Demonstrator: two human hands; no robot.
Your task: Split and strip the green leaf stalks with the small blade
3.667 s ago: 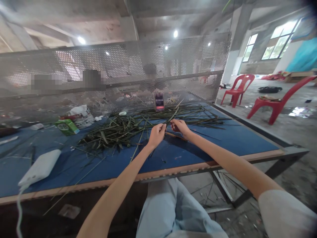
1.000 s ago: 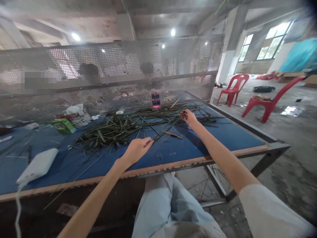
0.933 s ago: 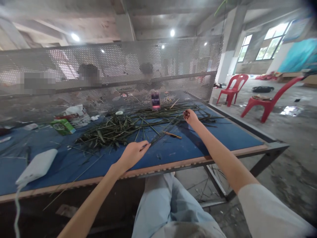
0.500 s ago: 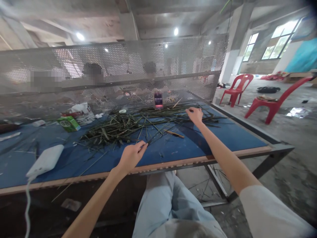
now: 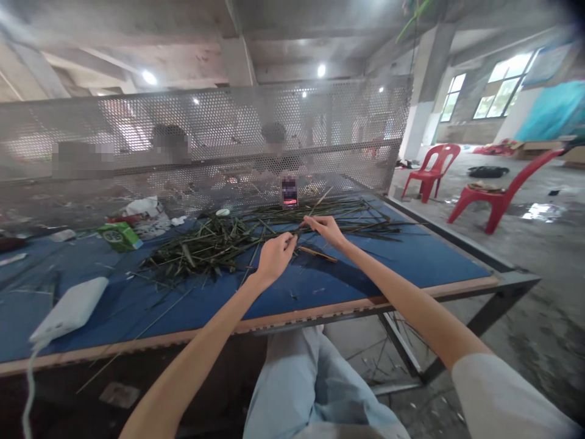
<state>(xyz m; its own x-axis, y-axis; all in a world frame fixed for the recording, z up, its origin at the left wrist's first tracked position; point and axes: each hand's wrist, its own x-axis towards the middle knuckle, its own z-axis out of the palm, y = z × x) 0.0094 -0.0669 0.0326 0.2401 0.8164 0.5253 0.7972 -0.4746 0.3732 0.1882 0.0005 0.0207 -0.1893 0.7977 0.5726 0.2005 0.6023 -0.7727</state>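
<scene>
My left hand (image 5: 275,259) is closed in a pinch on a thin green stalk (image 5: 298,231), just over the front of a loose heap. Close by on the right, my right hand (image 5: 326,230) pinches at the same stalk, its fingertips almost meeting those of the left. The fingers partly cover the stalk, so its full length is hidden. Behind and to the left lies a tangled pile of dark green stalks and leaves (image 5: 201,247). More long stalks (image 5: 370,227) spread to the right. A yellowish-brown strip (image 5: 320,254) rests beneath my hands.
On the blue tabletop (image 5: 256,305) stand a green box (image 5: 119,236), a white power bank (image 5: 70,310) with a cable, and a phone (image 5: 289,192) near the perforated metal screen (image 5: 228,140). People sit beyond the screen. Red chairs (image 5: 432,174) stand at the right.
My right hand has moved left from over the stalks at the right, and my left hand has gone up and right. Both hands are now close together. The view has shifted slightly.
</scene>
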